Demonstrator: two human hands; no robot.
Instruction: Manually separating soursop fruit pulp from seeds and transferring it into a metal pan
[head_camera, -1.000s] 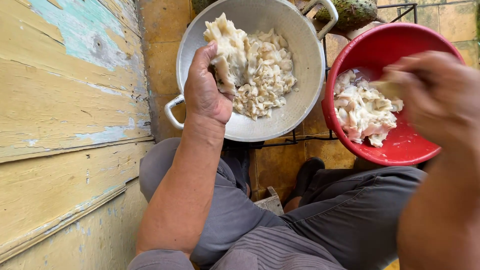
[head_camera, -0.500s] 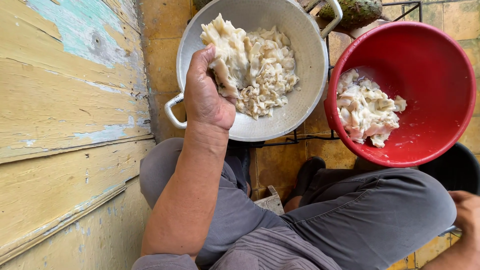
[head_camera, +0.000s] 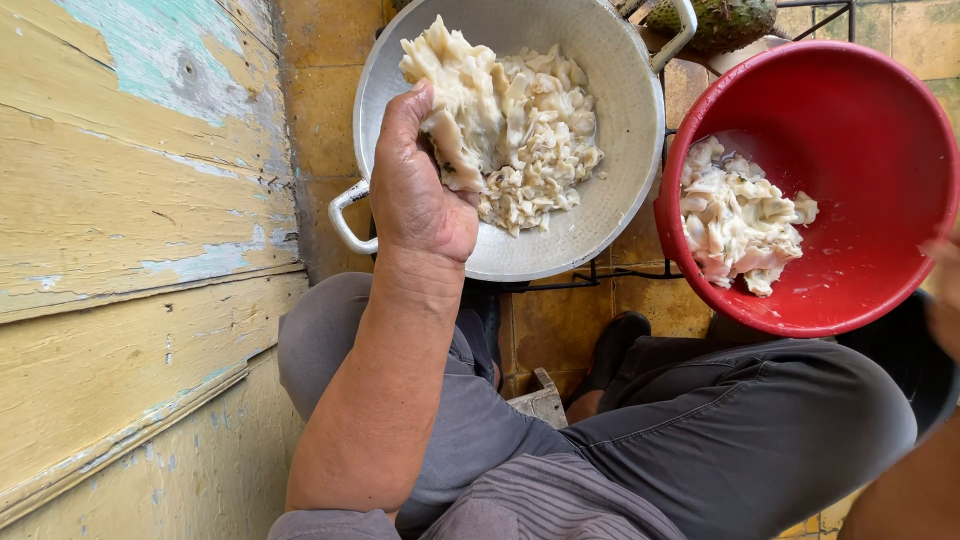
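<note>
Firmly, left hand (head_camera: 420, 195) grips pulp (head_camera: 455, 110).

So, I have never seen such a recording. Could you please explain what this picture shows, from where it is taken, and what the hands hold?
A camera worn on a person's head looks down at their lap and hands; there is no machine. The left hand grips a clump of pale, stringy pulp over a metal two-handled pan holding more of it. Beside it, a red bowl holds a smaller heap. The right hand is only a blur at the picture's edge; I cannot tell whether it holds anything. Yellow painted boards stand alongside.
</note>
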